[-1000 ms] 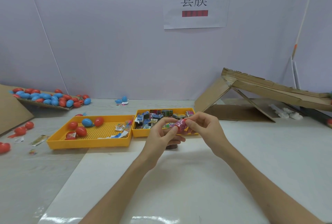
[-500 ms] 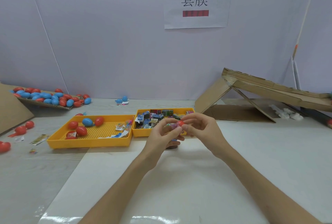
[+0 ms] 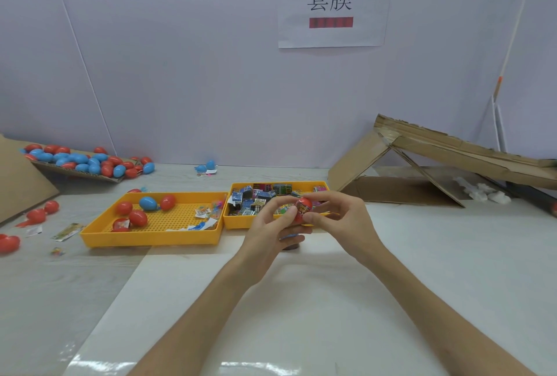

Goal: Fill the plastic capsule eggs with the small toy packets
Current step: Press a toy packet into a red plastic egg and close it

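Note:
Both my hands meet above the front edge of the small yellow tray (image 3: pixel 322 187), which is full of small toy packets (image 3: pixel 259 194). Between them is a red capsule egg (image 3: pixel 302 206) with a colourful packet showing at its side. My left hand (image 3: pixel 268 227) grips it from below and the left. My right hand (image 3: pixel 337 218) pinches it from the right with thumb and fingers. The larger yellow tray (image 3: pixel 150 238) to the left holds a few red eggs, one blue egg (image 3: pixel 147 203) and some loose packets.
A cardboard sheet at the back left carries a heap of red and blue eggs (image 3: pixel 87 161). More red eggs (image 3: pixel 36 215) lie loose on the table at the left. A folded cardboard ramp (image 3: pixel 437 158) stands at the right. A small dark object (image 3: pixel 291 244) sits under my hands.
The packet that my fingers held a second ago now sits against a red egg half, and my hands have closed in round the egg.

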The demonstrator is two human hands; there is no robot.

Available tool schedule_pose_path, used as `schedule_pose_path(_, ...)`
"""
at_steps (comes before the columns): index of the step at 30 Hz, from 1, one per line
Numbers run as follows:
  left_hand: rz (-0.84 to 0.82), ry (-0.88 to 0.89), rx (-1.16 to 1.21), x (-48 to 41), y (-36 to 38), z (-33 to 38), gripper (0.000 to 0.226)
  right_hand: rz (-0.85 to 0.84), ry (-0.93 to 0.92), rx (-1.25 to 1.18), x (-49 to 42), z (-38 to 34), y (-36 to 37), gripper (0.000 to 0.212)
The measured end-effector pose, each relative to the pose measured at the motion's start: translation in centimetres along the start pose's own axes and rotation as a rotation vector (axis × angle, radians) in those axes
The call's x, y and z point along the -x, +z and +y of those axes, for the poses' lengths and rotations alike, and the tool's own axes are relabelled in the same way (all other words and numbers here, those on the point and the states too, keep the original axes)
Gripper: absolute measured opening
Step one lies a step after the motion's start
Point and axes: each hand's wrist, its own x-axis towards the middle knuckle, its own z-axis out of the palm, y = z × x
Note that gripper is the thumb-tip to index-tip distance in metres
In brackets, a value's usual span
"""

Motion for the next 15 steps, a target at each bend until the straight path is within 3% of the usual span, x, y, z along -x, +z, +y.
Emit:
schedule_pose_path(4,0.029,0.061,-0.09,0.07,0.05,-0.23,0.018,0.024,0.015,-0.032,-0.08,0.12,-0.06,0.03)
schedule_pose_path(9,0.062,0.077,-0.082,0.01,0.13,-0.32,0.037,0.035,0.005,-0.084,0.02,-0.14,0.17,0.028)
schedule_pose_path(15,0.075,0.084,-0.062,-0.04,0.18,-0.29,0.038,0.031,-0.006,-0.104,0.11,-0.12,0.26,0.032)
